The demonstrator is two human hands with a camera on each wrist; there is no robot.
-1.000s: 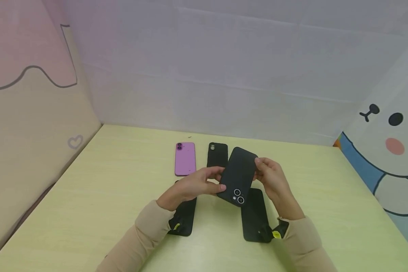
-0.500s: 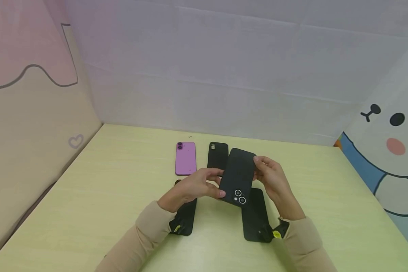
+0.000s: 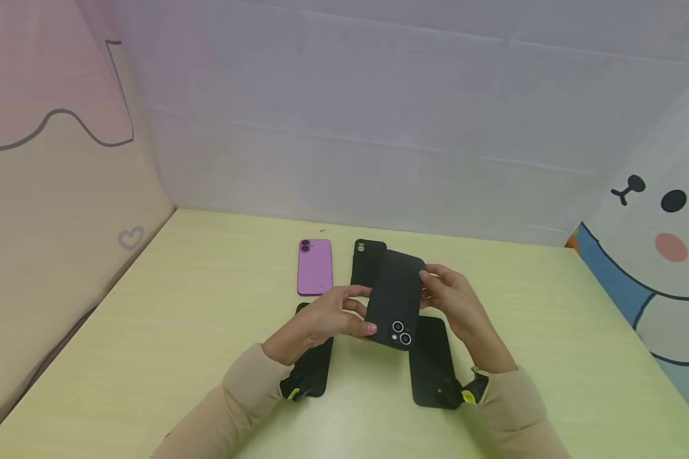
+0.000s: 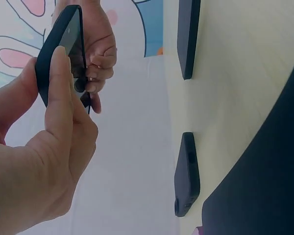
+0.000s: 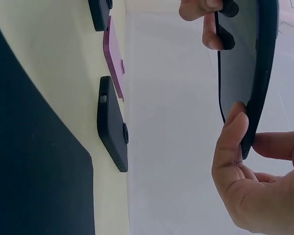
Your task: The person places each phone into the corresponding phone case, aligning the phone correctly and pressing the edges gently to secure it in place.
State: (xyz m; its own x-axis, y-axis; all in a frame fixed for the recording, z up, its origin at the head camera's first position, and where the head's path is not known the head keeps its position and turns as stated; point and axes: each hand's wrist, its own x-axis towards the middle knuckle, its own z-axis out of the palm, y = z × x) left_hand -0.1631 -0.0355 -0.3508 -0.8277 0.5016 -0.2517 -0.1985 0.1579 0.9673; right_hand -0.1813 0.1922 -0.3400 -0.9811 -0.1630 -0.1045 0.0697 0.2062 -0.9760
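Both hands hold a smartphone in a black case (image 3: 394,296) above the table, its back and round camera lenses facing up in the head view. My left hand (image 3: 324,319) pinches the lower left edge, thumb on the case back and fingers underneath. At the upper right corner, my right hand (image 3: 452,298) grips with thumb and fingers. The glossy screen (image 5: 237,63) shows in the right wrist view, facing down toward the table. Behind it lies a black phone case (image 3: 367,261), partly covered. A pink phone (image 3: 314,268) lies to its left, back up.
Two more flat black phones or cases lie nearer me: the left one (image 3: 316,370) partly under my left wrist, the right one (image 3: 430,363) beside my right wrist. The pale yellow table (image 3: 149,319) meets a light fabric wall (image 3: 350,127) at the back.
The held phone has shifted slightly left and turned a little more upright in the head view. My right hand has moved left with it; both hands keep their hold.
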